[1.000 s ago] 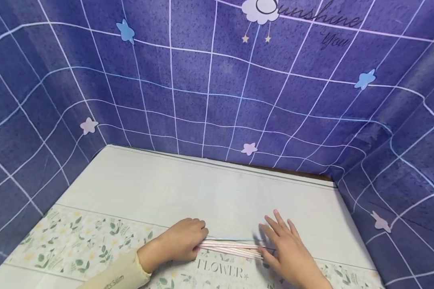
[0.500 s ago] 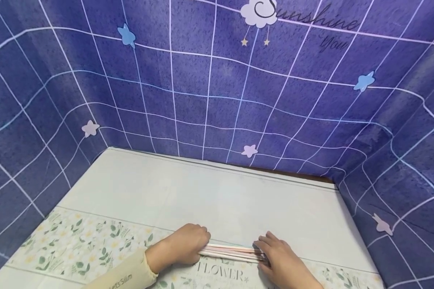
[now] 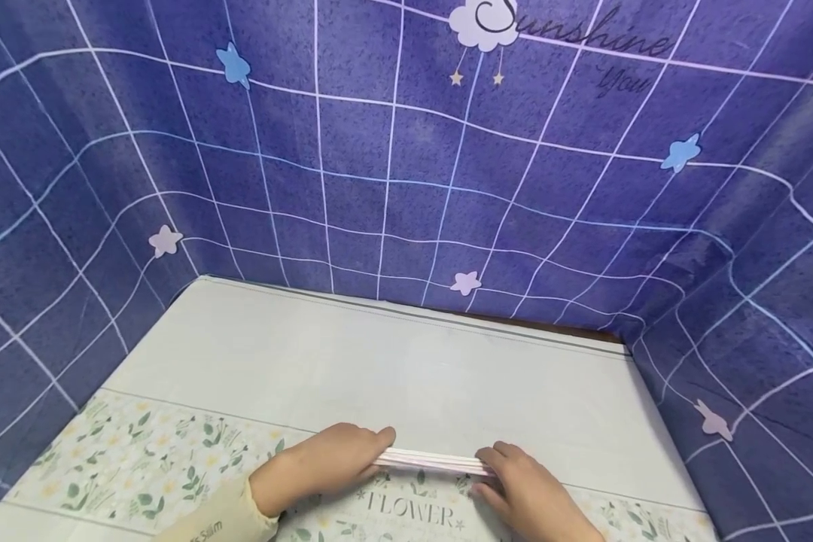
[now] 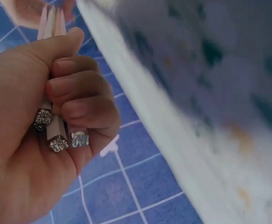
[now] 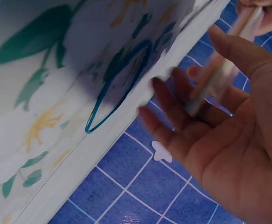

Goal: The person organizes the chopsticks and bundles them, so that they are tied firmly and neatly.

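Observation:
A bundle of pale pastel chopsticks spans the gap between my hands, roughly level, just above the table's front part. My left hand grips one end, and its curled fingers show around the bundle in the left wrist view. Silvery flower-shaped ends of the chopsticks poke out below the fingers. At the other end, my right hand touches the tips with loosely bent fingers; its thumb stands apart in the head view. In the right wrist view the chopsticks are blurred across the open palm.
A blue-green thin loop lies on the flower-patterned cloth near the right hand. The white table cover carries a floral band with the word FLOWER. A purple-blue gridded curtain encloses the back and both sides.
The right hand has gone from spread fingers beside the sticks to touching their tips. The chopsticks, fanned out earlier, now lie in a tight, narrow bundle. The left hand keeps its grip.

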Demonstrator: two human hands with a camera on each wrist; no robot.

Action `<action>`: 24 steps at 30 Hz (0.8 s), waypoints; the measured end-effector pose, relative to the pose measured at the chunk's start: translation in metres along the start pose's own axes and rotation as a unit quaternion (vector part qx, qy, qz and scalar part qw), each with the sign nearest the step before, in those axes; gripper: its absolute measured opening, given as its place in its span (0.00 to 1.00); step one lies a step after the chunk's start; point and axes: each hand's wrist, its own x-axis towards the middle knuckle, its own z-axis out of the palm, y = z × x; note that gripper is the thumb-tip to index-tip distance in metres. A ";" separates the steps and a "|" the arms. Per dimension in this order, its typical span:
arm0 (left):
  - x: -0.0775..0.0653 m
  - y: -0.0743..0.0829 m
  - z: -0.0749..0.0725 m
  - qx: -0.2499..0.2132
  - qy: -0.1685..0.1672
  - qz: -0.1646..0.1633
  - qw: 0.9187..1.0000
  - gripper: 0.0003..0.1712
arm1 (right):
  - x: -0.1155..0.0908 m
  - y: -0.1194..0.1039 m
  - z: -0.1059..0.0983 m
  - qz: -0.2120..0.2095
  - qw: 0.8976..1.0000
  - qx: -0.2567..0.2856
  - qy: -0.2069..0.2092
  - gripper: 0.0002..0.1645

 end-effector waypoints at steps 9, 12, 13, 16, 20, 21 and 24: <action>0.001 -0.001 -0.019 -0.006 0.052 0.037 0.998 0.13 | 0.005 -0.005 -0.007 0.016 0.995 0.093 0.033 0.10; 0.001 -0.003 -0.022 -0.009 0.079 0.040 0.996 0.13 | 0.005 -0.004 -0.012 0.022 0.988 0.145 0.037 0.10; 0.001 -0.004 -0.023 -0.011 0.085 0.041 0.995 0.12 | 0.005 -0.003 -0.014 0.023 0.987 0.154 0.042 0.11; 0.001 -0.005 -0.024 -0.015 0.093 0.040 0.995 0.12 | 0.004 0.000 -0.018 0.033 0.983 0.175 0.042 0.11; 0.001 -0.005 -0.025 -0.013 0.105 0.035 0.994 0.14 | 0.005 0.004 -0.020 0.049 0.965 0.256 0.016 0.07; 0.001 -0.005 -0.025 -0.012 0.110 0.034 0.993 0.14 | 0.005 0.005 -0.020 0.056 0.958 0.281 0.010 0.07; 0.001 -0.004 -0.027 -0.013 0.122 0.032 0.992 0.14 | 0.007 0.004 -0.019 0.071 0.934 0.350 0.001 0.13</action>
